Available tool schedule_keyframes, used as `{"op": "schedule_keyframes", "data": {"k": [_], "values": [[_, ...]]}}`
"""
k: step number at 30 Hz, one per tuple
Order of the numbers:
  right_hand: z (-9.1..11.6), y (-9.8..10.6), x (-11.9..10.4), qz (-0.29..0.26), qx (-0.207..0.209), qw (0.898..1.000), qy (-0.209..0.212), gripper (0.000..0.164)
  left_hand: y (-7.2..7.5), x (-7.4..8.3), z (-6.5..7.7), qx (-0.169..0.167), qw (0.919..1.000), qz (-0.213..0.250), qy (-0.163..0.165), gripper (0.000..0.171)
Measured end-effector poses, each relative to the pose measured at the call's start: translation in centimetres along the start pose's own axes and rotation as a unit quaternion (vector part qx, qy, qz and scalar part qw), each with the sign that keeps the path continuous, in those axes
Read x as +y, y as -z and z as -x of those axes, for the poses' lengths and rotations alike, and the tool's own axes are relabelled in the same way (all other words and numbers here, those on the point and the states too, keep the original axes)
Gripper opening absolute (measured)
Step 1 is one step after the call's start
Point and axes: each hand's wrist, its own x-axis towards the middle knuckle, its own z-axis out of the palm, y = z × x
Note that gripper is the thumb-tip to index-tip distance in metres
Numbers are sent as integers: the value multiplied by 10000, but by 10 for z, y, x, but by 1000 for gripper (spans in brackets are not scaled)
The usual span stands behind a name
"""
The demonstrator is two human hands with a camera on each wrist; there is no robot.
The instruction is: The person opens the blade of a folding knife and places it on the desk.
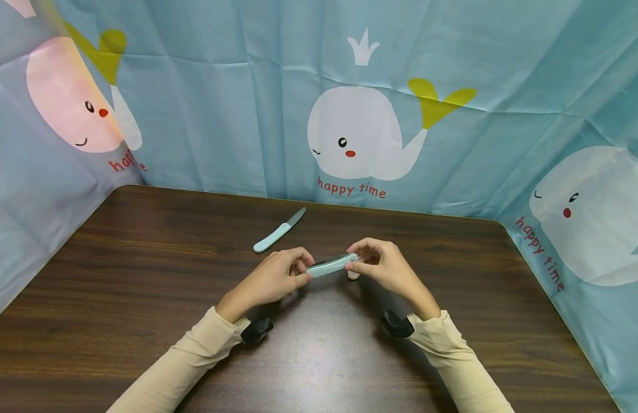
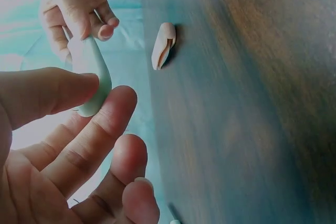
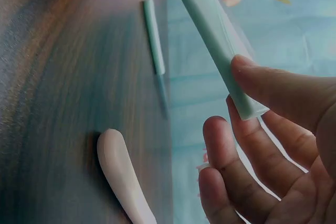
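A mint-green folding knife (image 1: 330, 267) is held level between both hands, its dark blade edge lying folded along the top of the handle. The left hand (image 1: 277, 276) pinches one end with thumb and fingers; the right hand (image 1: 390, 271) pinches the other end. In the right wrist view the right thumb presses the side of the green handle (image 3: 212, 35). Under the right hand lies a pale pink folding knife (image 2: 164, 45) on the tabletop, partly hidden by the fingers in the head view.
Farther back on the dark wooden table (image 1: 143, 275) lies another mint-handled knife (image 1: 272, 237) with its blade unfolded, pointing back and right. A blue curtain (image 1: 220, 115) with printed whales hangs along the table's back and sides. Both wrists carry black devices (image 1: 257, 331).
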Motion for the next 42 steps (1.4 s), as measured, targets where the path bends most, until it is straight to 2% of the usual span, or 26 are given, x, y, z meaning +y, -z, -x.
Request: {"op": "schedule_keyframes", "data": {"k": [8, 19, 29, 36, 42], "values": [[19, -5, -3, 188, 22, 9997, 154, 21, -5, -1, 7, 105, 9995, -244, -180, 14], [26, -8, -4, 315, -64, 9994, 118, 20, -5, 5, 15, 132, 9989, -264, -354, 10], [28, -12, -6, 601, -131, 9978, 260, 15, -5, 6, 14, 75, 9992, 60, -387, 9], [30, -8, -9, 596, 105, 9978, 260, 15, -5, 5, 14, 178, 9981, 401, -442, 12], [31, -6, -14, 471, 290, 9982, 211, 15, -5, 6, 13, 160, 9973, 505, -504, 20]]}}
